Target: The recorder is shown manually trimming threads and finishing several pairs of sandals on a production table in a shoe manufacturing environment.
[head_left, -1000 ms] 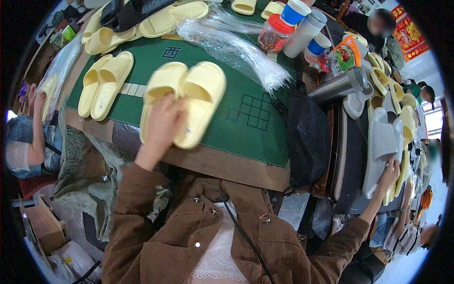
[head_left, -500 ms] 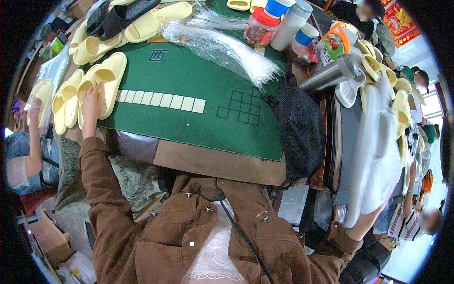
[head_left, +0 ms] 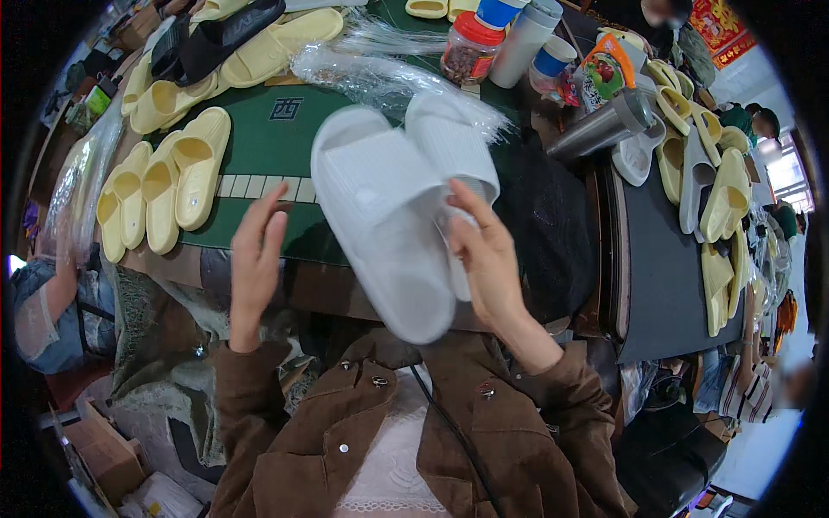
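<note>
A pair of white slide slippers hangs above the near part of the green mat, its soles tilted toward me. My right hand grips the pair at its right side, thumb and fingers on the right slipper. To the left of the pair, my left hand holds nothing, its fingers apart and pointing up. Beyond that hand, several pale yellow slippers lie side by side on the mat's left edge.
Clear plastic bags lie at the back of the mat, beside a red-lidded jar. A steel tumbler lies tilted at the right. More slippers cover the right-hand table. At far left, a co-worker's arm reaches toward plastic wrap.
My right hand has brought the white slippers from the right-hand table to above the mat. My left hand has come off the yellow slippers and moved right.
</note>
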A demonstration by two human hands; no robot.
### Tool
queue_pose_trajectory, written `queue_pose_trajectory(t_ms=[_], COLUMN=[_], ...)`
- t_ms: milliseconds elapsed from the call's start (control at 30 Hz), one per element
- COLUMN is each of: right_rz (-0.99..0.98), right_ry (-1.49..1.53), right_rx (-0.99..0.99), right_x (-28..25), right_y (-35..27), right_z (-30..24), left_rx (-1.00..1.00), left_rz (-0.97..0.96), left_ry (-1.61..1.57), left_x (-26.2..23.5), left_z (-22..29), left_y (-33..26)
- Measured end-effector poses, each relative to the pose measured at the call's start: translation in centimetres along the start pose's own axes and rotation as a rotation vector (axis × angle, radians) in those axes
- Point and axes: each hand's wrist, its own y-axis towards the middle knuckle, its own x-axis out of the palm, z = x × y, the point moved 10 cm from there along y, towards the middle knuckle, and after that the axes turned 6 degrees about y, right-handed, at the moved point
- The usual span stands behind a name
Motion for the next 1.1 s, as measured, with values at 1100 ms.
queue_pose_trajectory(t_ms=[1100], right_rz=[-0.108], right_ry=[-0.961], right_rx=[-0.152], right_x=[-8.0], right_y=[-1.0], right_z=[-2.1], left_rx=[0.251], left_rz=[0.063], left_ry=[0.531], left_x=[7.9], left_z=[4.0], left_y=[-3.3])
